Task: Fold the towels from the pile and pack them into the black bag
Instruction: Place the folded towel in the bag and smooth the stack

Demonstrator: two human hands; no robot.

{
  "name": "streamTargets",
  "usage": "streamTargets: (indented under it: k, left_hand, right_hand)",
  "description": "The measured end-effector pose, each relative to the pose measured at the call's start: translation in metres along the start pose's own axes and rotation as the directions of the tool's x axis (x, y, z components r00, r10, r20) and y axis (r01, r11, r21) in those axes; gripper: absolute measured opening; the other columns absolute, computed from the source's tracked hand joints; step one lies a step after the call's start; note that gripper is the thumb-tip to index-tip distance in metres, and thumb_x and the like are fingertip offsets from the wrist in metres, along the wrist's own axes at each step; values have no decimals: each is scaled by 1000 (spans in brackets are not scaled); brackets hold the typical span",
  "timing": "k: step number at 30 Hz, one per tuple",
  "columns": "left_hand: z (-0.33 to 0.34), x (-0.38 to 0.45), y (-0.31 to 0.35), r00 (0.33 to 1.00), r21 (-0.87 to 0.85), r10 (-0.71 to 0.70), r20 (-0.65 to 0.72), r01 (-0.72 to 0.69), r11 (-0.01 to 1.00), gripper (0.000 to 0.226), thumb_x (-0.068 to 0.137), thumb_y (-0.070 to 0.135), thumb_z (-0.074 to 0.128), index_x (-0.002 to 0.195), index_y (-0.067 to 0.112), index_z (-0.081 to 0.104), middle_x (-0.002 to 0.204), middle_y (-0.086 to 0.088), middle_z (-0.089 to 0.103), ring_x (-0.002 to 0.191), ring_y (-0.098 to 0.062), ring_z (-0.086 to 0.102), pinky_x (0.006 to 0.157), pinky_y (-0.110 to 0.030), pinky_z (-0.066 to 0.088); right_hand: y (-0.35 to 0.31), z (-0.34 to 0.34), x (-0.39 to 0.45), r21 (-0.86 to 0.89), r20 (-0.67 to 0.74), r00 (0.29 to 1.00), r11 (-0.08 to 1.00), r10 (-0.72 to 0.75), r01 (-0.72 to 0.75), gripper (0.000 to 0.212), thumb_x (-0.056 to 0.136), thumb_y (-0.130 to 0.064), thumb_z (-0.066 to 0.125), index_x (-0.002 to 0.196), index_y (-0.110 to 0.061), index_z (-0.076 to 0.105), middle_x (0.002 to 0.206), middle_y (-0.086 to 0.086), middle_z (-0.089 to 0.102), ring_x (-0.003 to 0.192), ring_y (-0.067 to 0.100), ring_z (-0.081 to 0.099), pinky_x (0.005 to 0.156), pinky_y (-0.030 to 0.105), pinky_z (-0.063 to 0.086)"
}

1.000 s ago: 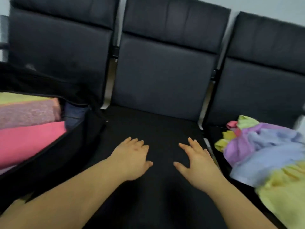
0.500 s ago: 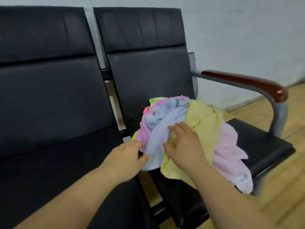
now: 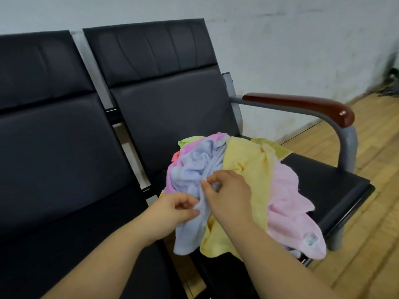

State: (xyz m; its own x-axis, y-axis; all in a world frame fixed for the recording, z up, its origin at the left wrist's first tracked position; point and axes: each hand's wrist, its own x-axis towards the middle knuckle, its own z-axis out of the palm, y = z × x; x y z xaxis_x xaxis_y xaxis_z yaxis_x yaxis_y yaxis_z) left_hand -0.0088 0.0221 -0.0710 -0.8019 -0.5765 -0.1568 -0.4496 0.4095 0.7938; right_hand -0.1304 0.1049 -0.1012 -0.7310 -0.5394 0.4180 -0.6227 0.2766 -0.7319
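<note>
A loose pile of towels lies on the right-hand black seat (image 3: 336,186). On top is a light blue towel (image 3: 194,167), with a yellow towel (image 3: 248,169) and a pink towel (image 3: 287,208) to its right and a purple one underneath. My left hand (image 3: 174,210) pinches the blue towel's lower edge. My right hand (image 3: 226,195) pinches the same towel a little higher, thumb and fingers curled on a fold. The black bag is out of view.
The middle black seat (image 3: 64,190) lies to the left of the pile. A grey armrest with a brown wooden top (image 3: 302,106) rises at the right. Wooden floor (image 3: 367,244) lies beyond, a white wall behind.
My view swung right from the bag and middle seat to the pile. Both hands moved from the middle seat onto the towels and now pinch the blue one.
</note>
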Motion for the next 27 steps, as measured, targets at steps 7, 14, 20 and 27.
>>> streamTargets:
  k: [7, 14, 20, 27]
  left_hand:
    - [-20, -4, 12, 981, -683, -196, -5, 139, 717, 26, 93, 20, 51, 108, 8, 69, 94, -11, 73, 81, -21, 70, 72, -32, 54]
    - [-14, -7, 15, 983, -713, -169, -66, 72, 697, 26, 93, 8, 54, 112, -4, 66, 103, -19, 71, 87, -23, 72, 72, -27, 59]
    - [-23, -31, 5, 949, -486, -104, 299, 245, 839, 26, 81, 15, 68, 105, 9, 74, 116, -17, 68, 104, -27, 65, 88, -34, 55]
    - [-28, -19, -2, 973, -731, -229, 29, 177, 659, 49, 81, 43, 59, 116, 10, 65, 111, -18, 69, 99, -30, 68, 81, -39, 55]
  right_hand:
    - [-35, -5, -39, 383, 178, 969, 919, -171, 92, 21, 91, -33, 59, 75, -42, 48, 74, -22, 55, 84, -5, 55, 73, 8, 41]
    - [-41, -8, -48, 547, 83, 996, 837, -40, -12, 14, 85, -38, 66, 79, -38, 53, 85, -13, 61, 86, 0, 57, 79, 12, 43]
    - [-27, -14, -26, 717, 228, 934, 602, 274, -352, 37, 85, -11, 68, 113, -24, 47, 100, -15, 57, 83, -4, 55, 75, 10, 44]
    - [-38, -4, -39, 615, 543, 840, 678, 6, -403, 43, 84, -23, 68, 125, -28, 60, 121, -6, 63, 112, 10, 60, 103, 35, 46]
